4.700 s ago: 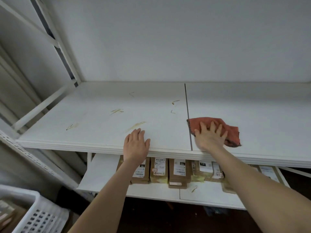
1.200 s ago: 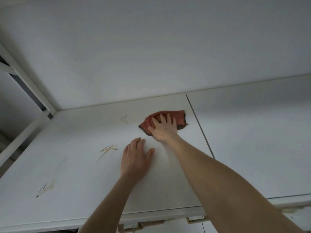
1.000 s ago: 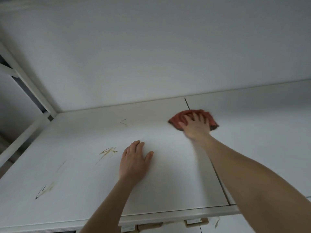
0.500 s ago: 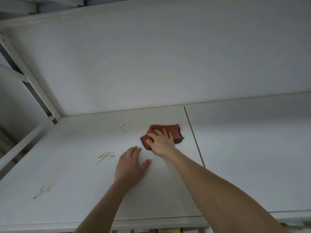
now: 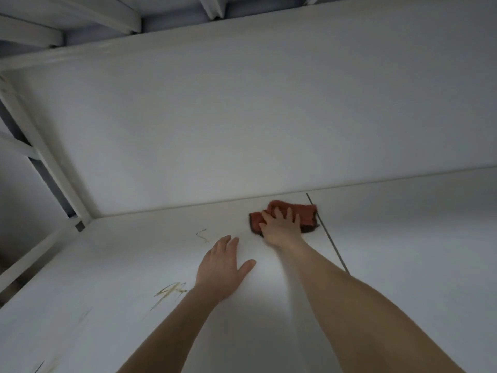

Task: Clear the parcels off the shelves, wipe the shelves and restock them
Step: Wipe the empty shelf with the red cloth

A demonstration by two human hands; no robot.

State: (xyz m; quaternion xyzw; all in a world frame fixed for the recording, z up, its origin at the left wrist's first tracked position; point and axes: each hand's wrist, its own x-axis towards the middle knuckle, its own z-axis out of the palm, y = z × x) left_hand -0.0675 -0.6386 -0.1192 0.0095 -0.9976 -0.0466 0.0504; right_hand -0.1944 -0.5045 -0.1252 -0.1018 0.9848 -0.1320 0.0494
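A coarse, rust-red woven cloth (image 5: 308, 212), darker along its edge, lies on a smooth, matt white shelf board (image 5: 390, 278) that looks painted or laminated and is scuffed with yellowish-brown marks (image 5: 172, 290). The upright (image 5: 40, 157) beside it looks like white-painted metal with a faint sheen; the back wall (image 5: 242, 125) is plain matt white.

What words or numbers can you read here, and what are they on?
None: there are no readable words or numbers anywhere.
The yellowish marks and the thin squiggle on the white shelf are scuffs, not letters.
The red cloth shows no label.
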